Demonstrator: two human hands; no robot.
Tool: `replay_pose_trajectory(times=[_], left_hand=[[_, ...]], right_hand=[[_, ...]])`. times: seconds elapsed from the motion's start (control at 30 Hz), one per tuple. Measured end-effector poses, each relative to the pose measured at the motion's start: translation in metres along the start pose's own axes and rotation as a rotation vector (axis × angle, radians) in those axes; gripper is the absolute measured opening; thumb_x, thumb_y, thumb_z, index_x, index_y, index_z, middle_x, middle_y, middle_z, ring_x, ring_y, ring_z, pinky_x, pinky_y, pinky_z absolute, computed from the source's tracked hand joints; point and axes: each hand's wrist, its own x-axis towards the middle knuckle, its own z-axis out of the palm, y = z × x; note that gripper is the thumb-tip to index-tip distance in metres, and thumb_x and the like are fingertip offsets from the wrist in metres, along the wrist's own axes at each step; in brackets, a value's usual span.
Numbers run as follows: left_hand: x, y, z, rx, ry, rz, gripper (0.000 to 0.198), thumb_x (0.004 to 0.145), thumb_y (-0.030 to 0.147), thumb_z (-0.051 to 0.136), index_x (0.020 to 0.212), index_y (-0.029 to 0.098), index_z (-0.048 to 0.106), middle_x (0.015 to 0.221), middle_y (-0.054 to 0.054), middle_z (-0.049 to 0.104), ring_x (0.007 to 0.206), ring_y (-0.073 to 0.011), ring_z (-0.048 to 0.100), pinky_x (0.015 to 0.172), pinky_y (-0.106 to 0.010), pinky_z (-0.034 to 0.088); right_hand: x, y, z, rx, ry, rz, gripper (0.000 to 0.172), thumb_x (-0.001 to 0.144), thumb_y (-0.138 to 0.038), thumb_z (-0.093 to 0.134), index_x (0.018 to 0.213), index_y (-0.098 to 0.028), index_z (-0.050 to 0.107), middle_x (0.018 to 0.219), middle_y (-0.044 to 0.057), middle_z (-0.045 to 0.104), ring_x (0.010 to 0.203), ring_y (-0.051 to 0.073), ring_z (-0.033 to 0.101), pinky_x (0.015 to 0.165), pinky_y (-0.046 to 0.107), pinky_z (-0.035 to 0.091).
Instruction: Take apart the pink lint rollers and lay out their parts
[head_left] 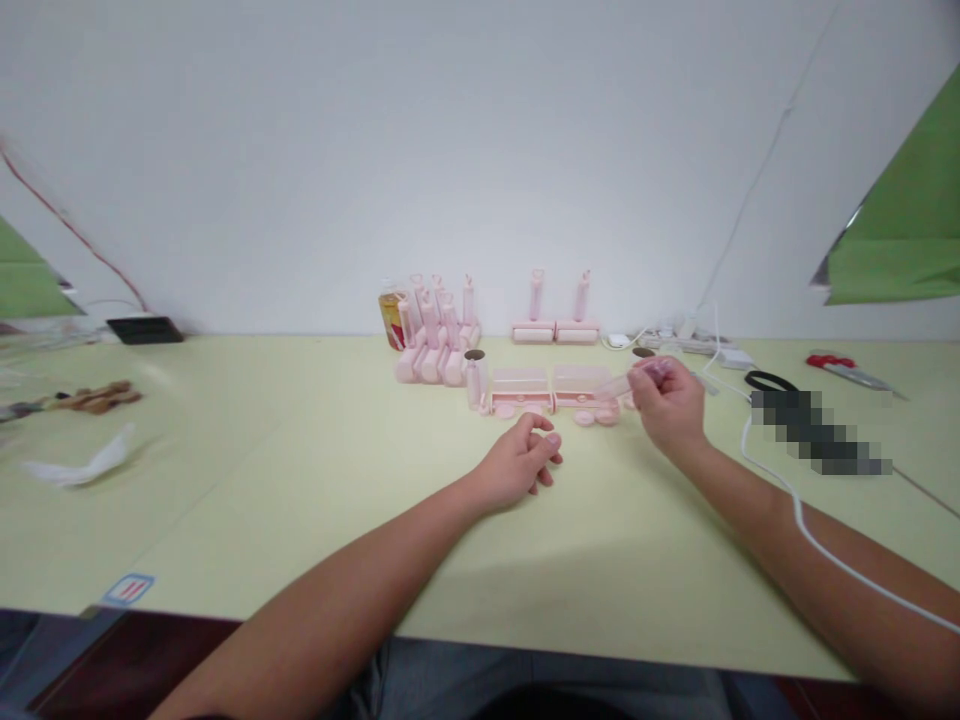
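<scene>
My left hand is over the table in front of the pink parts, its fingers loosely curled and apart, holding nothing. To its right, my right hand grips a clear pinkish tube that points left. Two pink open cases with clear lids lie side by side beyond my hands. Small pink round pieces rest in front of them. A clear cylinder stands at the left end of the cases.
Several pink rollers with handles stand at the back beside a yellow bottle; two more stand near the wall. A white cable crosses my right forearm. Scissors lie right, white tissue left.
</scene>
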Motion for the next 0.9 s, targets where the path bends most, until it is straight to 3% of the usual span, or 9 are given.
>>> replay_pose_trajectory(times=[0.07, 0.13, 0.43, 0.6, 0.9], left_hand=[[-0.001, 0.000, -0.001, 0.031, -0.005, 0.021, 0.038, 0.091, 0.053, 0.050, 0.111, 0.021, 0.045, 0.090, -0.005, 0.064, 0.060, -0.0101, 0.060, 0.046, -0.018, 0.042], [-0.001, 0.001, -0.002, 0.050, -0.003, 0.027, 0.036, 0.091, 0.051, 0.051, 0.109, 0.020, 0.048, 0.087, -0.004, 0.063, 0.059, -0.0096, 0.059, 0.046, -0.018, 0.040], [-0.006, 0.005, 0.000, 0.104, 0.002, 0.046, 0.031, 0.088, 0.046, 0.055, 0.091, 0.015, 0.057, 0.081, -0.003, 0.064, 0.061, -0.0092, 0.056, 0.056, -0.021, 0.043], [-0.006, 0.006, -0.001, 0.154, -0.001, 0.060, 0.030, 0.088, 0.045, 0.055, 0.088, 0.015, 0.059, 0.078, -0.002, 0.062, 0.061, -0.0095, 0.055, 0.057, -0.021, 0.041], [-0.006, 0.003, -0.002, 0.197, -0.010, 0.075, 0.029, 0.088, 0.043, 0.054, 0.088, 0.015, 0.059, 0.075, 0.000, 0.061, 0.061, -0.0101, 0.055, 0.057, -0.022, 0.040]], right_hand=[[0.014, 0.012, -0.012, -0.203, 0.128, -0.093, 0.031, 0.084, -0.049, 0.060, 0.084, -0.018, 0.057, 0.067, 0.000, 0.052, 0.058, 0.013, 0.046, 0.058, 0.028, 0.040], [0.022, 0.023, -0.022, -0.378, 0.157, -0.106, 0.033, 0.085, -0.050, 0.057, 0.083, -0.017, 0.058, 0.067, 0.000, 0.053, 0.059, 0.014, 0.048, 0.061, 0.028, 0.040], [0.020, 0.053, -0.021, -0.745, -0.055, -0.043, 0.038, 0.085, -0.055, 0.056, 0.069, -0.022, 0.049, 0.057, -0.002, 0.050, 0.053, 0.015, 0.045, 0.057, 0.028, 0.031], [0.019, 0.064, -0.018, -0.836, -0.177, 0.059, 0.039, 0.084, -0.060, 0.053, 0.077, -0.021, 0.056, 0.062, 0.002, 0.058, 0.055, 0.017, 0.048, 0.054, 0.028, 0.027], [0.021, 0.067, -0.020, -0.824, -0.198, 0.058, 0.039, 0.082, -0.058, 0.057, 0.091, -0.021, 0.062, 0.064, 0.001, 0.062, 0.057, 0.017, 0.053, 0.054, 0.028, 0.029]])
